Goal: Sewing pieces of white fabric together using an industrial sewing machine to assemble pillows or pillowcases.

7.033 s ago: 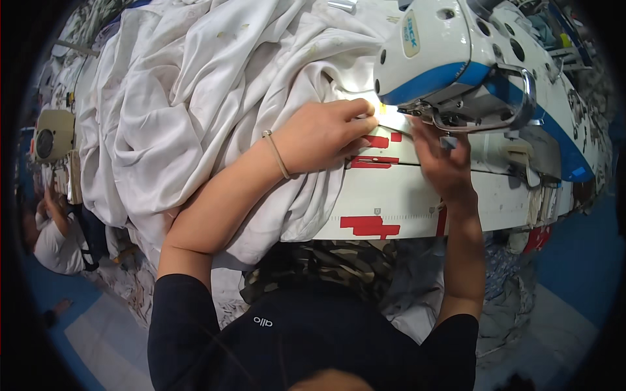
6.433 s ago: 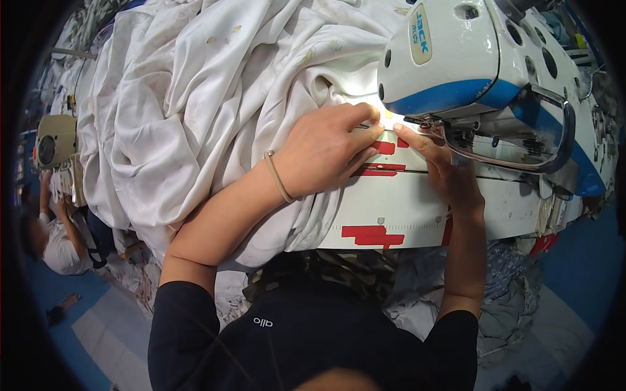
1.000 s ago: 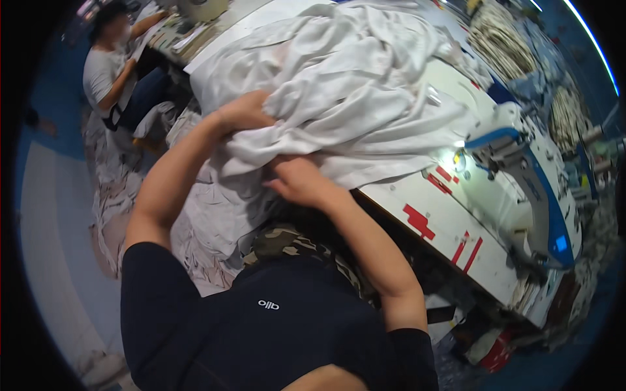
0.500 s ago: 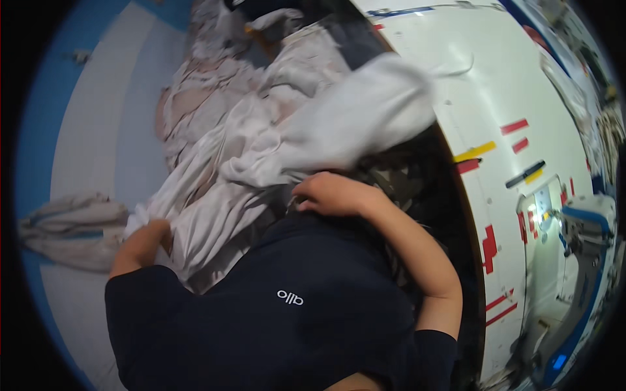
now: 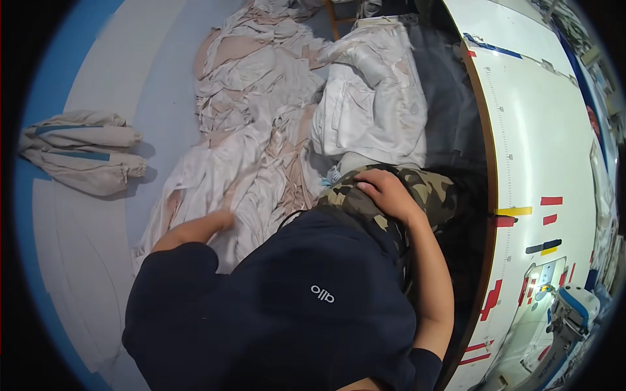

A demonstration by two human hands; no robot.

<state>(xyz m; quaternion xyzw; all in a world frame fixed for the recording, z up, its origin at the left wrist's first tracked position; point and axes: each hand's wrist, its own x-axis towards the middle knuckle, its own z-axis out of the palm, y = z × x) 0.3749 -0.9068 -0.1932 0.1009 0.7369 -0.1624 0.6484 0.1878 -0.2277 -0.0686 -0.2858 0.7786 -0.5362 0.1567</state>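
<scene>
Left hand reaches down into pile of white fabric on floor, centre-left of frame; fingers buried in cloth, so cannot tell if clenched or loose. Right hand rests flat, released, on camouflage-trousered lap at centre. Folded grey bundle lies apart at upper left. White desk w/ sewing machine at right edge.
</scene>
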